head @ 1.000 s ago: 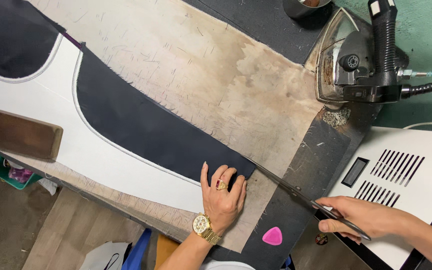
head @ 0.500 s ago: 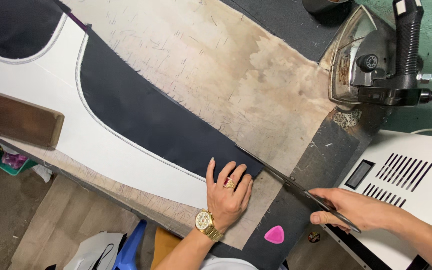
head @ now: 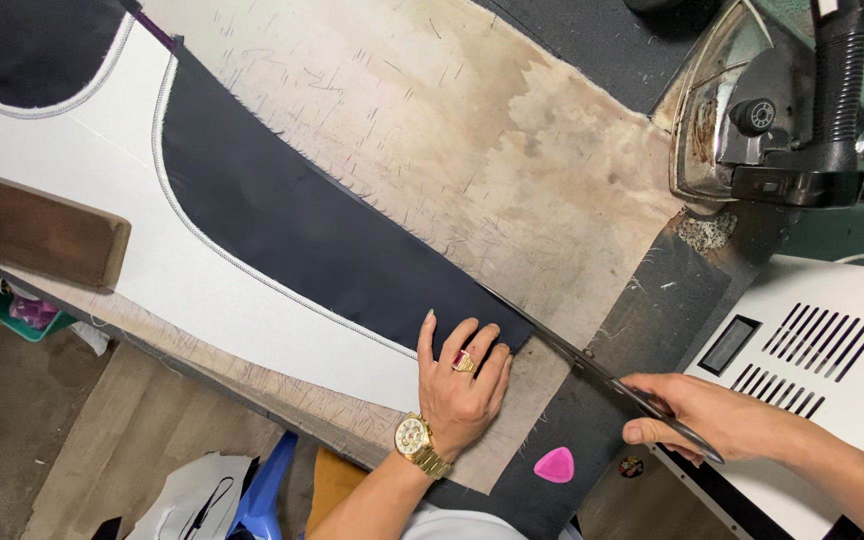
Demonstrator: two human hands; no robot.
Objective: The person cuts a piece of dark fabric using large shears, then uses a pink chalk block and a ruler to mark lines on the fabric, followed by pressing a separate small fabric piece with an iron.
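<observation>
1. A dark fabric strip [head: 332, 240], sewn along a white panel [head: 202, 290], runs across the stained worktop [head: 472, 130] to its near end.
2. The left hand [head: 460, 385] lies flat, fingers spread, pinning that end; it is best kept clear of the blades.
3. The right hand [head: 712, 415] grips scissors [head: 612, 385], blades narrow at the strip's edge; cutting calls for short, steady strokes.
4. A pink chalk [head: 554, 465] lies near; a steam iron [head: 772, 110] rests far right.
</observation>
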